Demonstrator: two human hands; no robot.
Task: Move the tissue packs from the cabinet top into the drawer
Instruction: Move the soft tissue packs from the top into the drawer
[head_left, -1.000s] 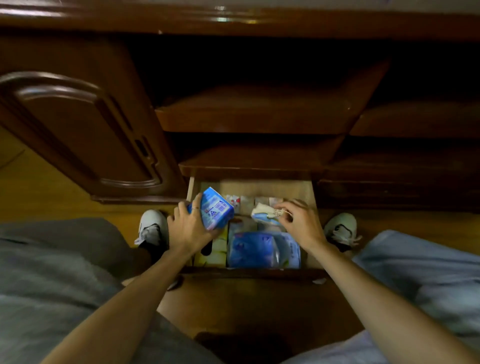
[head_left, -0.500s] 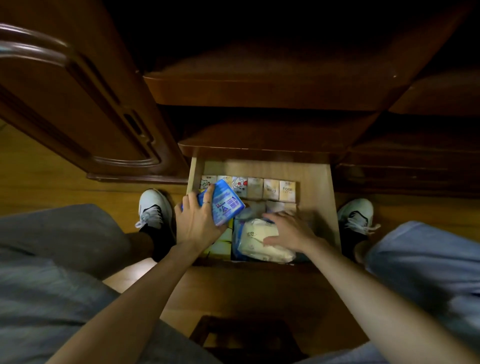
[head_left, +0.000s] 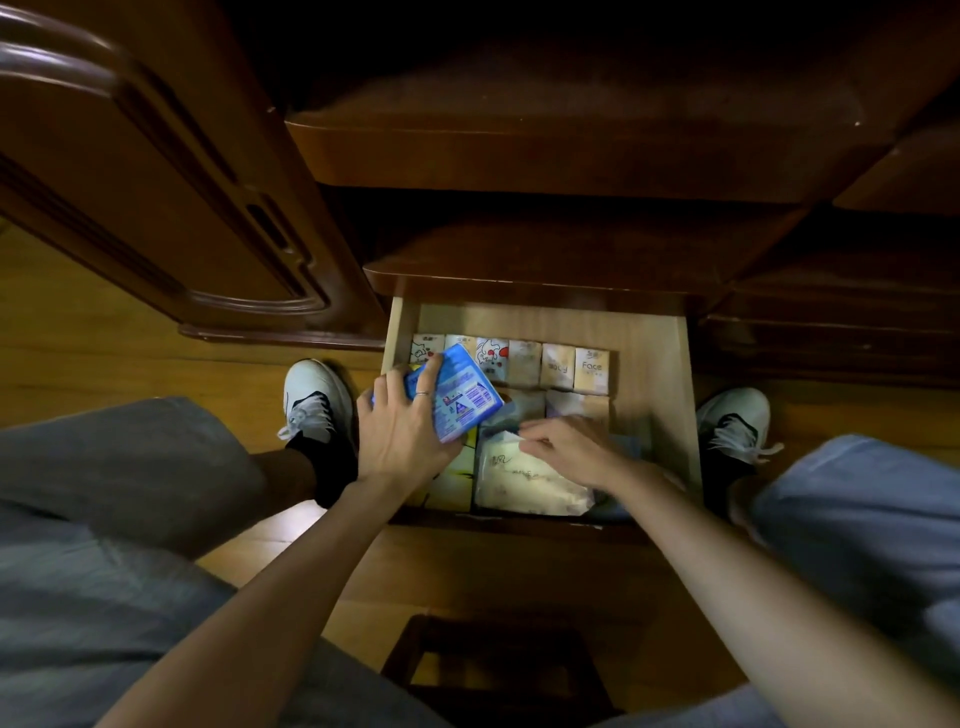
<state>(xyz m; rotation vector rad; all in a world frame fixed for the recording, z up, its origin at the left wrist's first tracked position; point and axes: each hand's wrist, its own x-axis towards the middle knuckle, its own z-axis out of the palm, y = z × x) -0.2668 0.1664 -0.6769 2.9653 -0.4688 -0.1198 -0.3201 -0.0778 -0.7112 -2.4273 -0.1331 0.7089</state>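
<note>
Blue tissue pack in left hand

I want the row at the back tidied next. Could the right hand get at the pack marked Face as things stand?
Probably yes. The Face pack lies uncovered at the row's right end, just beyond the right hand, which rests on the cream pack; nothing stands between.

Two hands, left and right, one blue pack held, six small packs in the back row, one large cream pack, one drawer, two shoes.
</note>
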